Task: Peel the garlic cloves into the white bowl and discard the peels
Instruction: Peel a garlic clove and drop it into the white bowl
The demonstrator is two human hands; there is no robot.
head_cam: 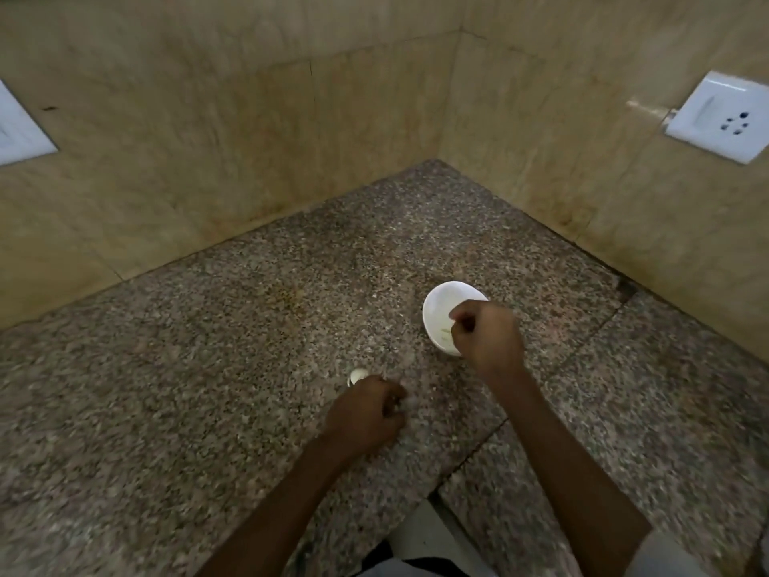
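Two bare forearms reach up from the bottom edge over the near edge of the counter (pixel 208 368), a speckled granite top. That near edge steps inward at a notch between the arms, where something pale (pixel 424 530) shows below, too blurred to name.

On the near middle of the counter, the left hand (pixel 366 414) rests knuckles up with fingers curled in against the thumb. Blur hides whether it pinches anything. A garlic clove (pixel 358 376), white, lies on the granite just beyond its knuckles, touching or nearly so.

Further in and to the right, the right hand (pixel 487 335) hangs over the near right rim of the white bowl (pixel 441 304), fingers curled into a loose fist. I cannot tell whether it holds anything. Inside the bowl a few pale greenish bits (pixel 444 334) show.

A seam (pixel 541 389) in the stone runs diagonally from the right wall toward the notch, passing under the right forearm. Bare granite stretches wide to the left edge and back to the far corner (pixel 435 162), where two beige stone walls (pixel 249 139) meet. Each wall carries a white socket plate: one (pixel 722 116) at the right, one (pixel 18 131) cut off at the left.
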